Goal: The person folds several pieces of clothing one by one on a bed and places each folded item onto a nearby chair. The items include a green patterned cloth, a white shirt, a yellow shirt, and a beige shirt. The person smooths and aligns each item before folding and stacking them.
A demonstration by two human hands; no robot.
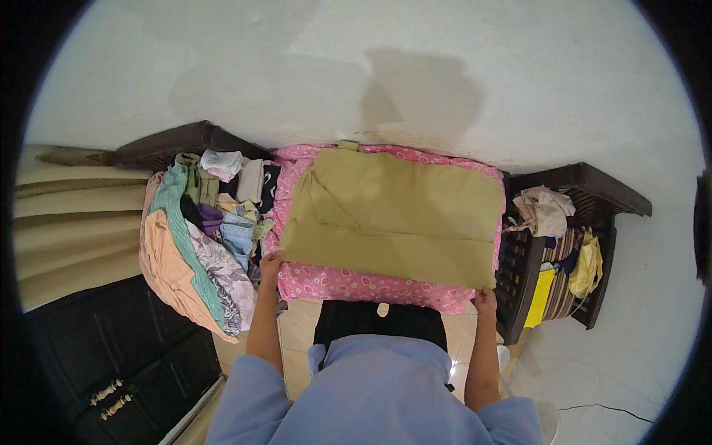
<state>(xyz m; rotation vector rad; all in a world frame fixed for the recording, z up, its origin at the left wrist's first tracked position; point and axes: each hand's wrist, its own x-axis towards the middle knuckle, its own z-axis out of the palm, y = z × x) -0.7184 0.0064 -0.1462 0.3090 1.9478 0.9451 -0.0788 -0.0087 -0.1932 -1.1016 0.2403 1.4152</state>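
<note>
Olive cloth (404,215) on the pink sheet (356,285), left hand (271,265) and right hand (485,299) pinching its near corners, so just tug both evenly imo.

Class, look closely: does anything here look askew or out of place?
Yes, mildly. The olive cloth, its near corners at the left hand and right hand, has a diagonal fold or strip at upper left, breaking its flat surface. Left of it, a peach cloth droops untidily from the clothes pile.
</note>
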